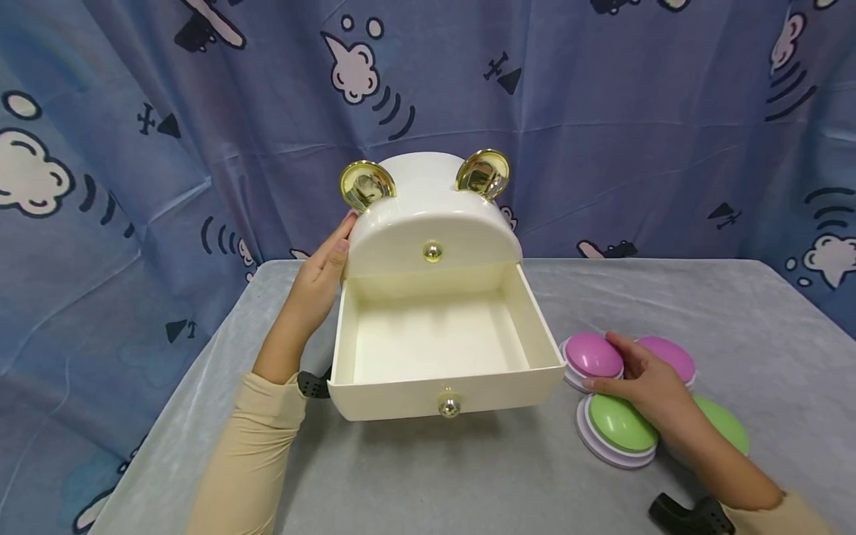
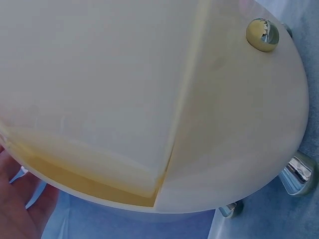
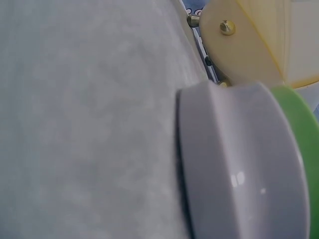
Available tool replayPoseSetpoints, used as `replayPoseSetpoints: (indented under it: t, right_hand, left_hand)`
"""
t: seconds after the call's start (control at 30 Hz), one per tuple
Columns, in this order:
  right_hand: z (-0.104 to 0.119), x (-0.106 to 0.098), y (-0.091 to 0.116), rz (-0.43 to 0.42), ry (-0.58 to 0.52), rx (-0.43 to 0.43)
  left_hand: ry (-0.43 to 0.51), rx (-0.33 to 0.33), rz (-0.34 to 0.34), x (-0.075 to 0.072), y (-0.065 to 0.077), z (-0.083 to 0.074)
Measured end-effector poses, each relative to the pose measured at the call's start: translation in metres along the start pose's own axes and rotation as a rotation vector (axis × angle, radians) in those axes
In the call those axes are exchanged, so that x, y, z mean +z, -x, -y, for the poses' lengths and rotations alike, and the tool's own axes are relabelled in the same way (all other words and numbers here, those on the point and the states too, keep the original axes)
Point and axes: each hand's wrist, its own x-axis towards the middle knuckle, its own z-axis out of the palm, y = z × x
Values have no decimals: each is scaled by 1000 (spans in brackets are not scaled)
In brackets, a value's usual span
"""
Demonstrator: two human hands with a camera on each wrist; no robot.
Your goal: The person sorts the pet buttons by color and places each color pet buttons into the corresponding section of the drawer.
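Observation:
A white storage box (image 1: 431, 223) with gold, ear-like pieces on top stands on the table, its lower drawer (image 1: 428, 345) pulled out and bare inside. My left hand (image 1: 317, 286) rests along the box's left side with fairly straight fingers. In the left wrist view, some fingers (image 2: 42, 204) show beside the box. Right of the drawer, my right hand (image 1: 645, 379) holds the rim of a pink dome-topped buzzer (image 1: 594, 355) between thumb and fingers. Close by are a second pink buzzer (image 1: 669, 357), a green buzzer (image 1: 622, 423) and another green one (image 1: 725, 423), partly behind the forearm.
A grey cloth covers the table (image 1: 481, 483). Behind it hangs a blue patterned curtain (image 1: 602, 134). The drawer's gold knob (image 1: 449, 406) juts toward me, and another knob (image 1: 432, 252) sits on the upper front. Dark straps circle both wrists.

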Motion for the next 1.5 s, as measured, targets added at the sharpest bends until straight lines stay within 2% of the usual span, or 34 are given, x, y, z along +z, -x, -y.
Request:
replayPoseSetpoints:
  t: [0.5, 0.87, 1.5]
  right_hand:
    - [4, 3, -1, -106, 227, -53]
    - [5, 4, -5, -72, 309, -41]
    - [8, 6, -3, -143, 255, -23]
  left_hand:
    - [-13, 4, -9, 2, -1, 1]
    - [-9, 4, -15, 2, 0, 1]
    - [5, 2, -12, 1, 0, 0]
